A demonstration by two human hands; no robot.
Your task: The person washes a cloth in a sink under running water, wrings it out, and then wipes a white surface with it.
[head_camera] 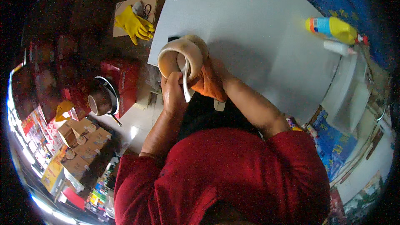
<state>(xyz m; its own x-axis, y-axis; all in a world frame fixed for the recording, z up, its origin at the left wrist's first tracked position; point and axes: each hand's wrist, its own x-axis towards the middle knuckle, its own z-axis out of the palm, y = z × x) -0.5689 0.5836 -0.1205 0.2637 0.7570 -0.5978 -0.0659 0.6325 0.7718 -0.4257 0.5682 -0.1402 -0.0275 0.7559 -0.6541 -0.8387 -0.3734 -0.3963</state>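
Observation:
My left hand (pixel 173 92) grips the near rim of a beige, rounded bowl (pixel 193 51), its thumb at the mouth. The bowl is tilted, so its opening faces me. A white spoon (pixel 186 81) leans out over the rim beside my left thumb, its handle end pointing down towards me. Behind the bowl shows a second rounded, tan form (pixel 200 42); I cannot tell whether it is another bowl. My right hand (pixel 214 65) is on the bowl's right side with an orange cloth (pixel 207 82) in it. Its fingers are mostly hidden by the cloth and bowl.
A pale tabletop (pixel 250 12) spreads ahead and right. Yellow rubber gloves (pixel 134 23) lie on a cardboard box (pixel 120 31) to the left. A yellow bottle (pixel 336 29) lies at the far right. Lower left are a pot (pixel 100 103) by a red box (pixel 126 84) and several cartons (pixel 84 143).

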